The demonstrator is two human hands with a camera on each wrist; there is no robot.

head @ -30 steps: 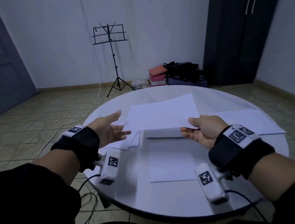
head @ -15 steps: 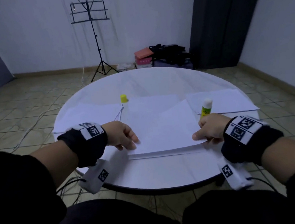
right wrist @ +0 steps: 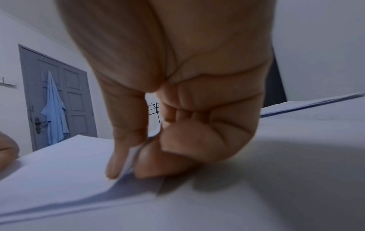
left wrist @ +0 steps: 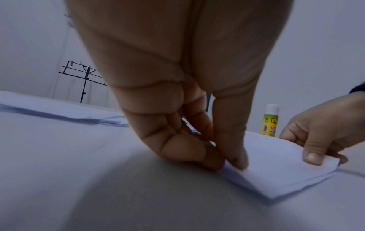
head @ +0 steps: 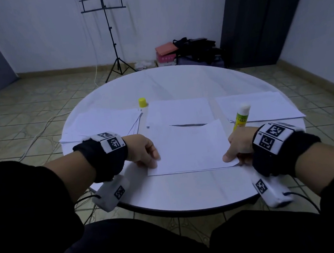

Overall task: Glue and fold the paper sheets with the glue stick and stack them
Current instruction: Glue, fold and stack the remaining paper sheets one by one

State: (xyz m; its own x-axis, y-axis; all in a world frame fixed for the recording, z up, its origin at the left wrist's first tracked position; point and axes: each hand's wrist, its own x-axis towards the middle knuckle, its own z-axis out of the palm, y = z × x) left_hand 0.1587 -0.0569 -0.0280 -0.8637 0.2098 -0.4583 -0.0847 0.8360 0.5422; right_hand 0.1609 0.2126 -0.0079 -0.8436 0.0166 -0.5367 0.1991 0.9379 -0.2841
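A white paper sheet [head: 187,145] lies folded over toward me on the round white table [head: 177,83], its top flap down on the near edge. My left hand [head: 144,156] pinches the flap's near left corner [left wrist: 235,165] between thumb and fingers. My right hand [head: 236,149] pinches the near right corner [right wrist: 128,165] the same way. The glue stick [head: 240,117], yellow with a white cap end, stands upright just behind my right hand. Its yellow cap [head: 142,102] stands apart at the table's middle left.
A pile of white sheets [head: 102,123] lies at the table's left, another pile [head: 258,106] at the right. Beyond the table stand a music stand [head: 107,28], bags and boxes [head: 186,52] on the floor and a dark wardrobe [head: 264,15].
The far half of the sheet, held up in the air a second ago, has come down toward me onto the near half. Both hands have moved to the near corners.
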